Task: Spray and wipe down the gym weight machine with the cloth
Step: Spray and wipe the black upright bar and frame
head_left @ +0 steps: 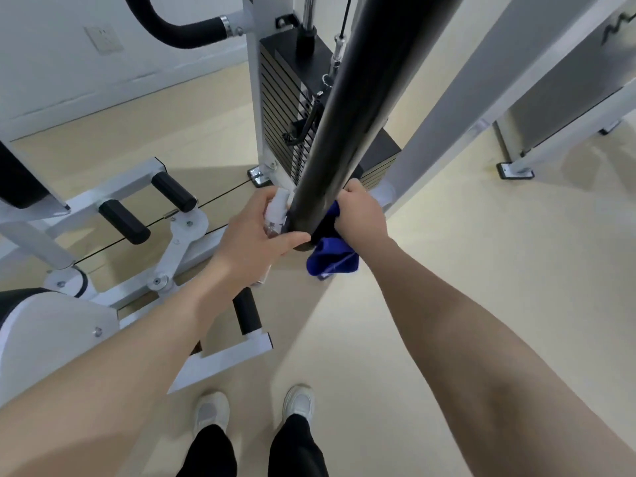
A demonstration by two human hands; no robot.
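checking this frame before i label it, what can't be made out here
- Spray bottle, head view: mostly hidden by the left hand and the black bar; nozzle and fill level unreadable.
- Blue cloth: its upper part is hidden behind the bar and the right hand.
- Right hand's fingers: curled behind the bar.
- Bar's top: cut off by the frame edge.

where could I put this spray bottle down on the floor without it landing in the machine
Bare floor lies right of your right hand, between the black bar and the frame foot. The left, around the footrest frame and foam rollers, is crowded.
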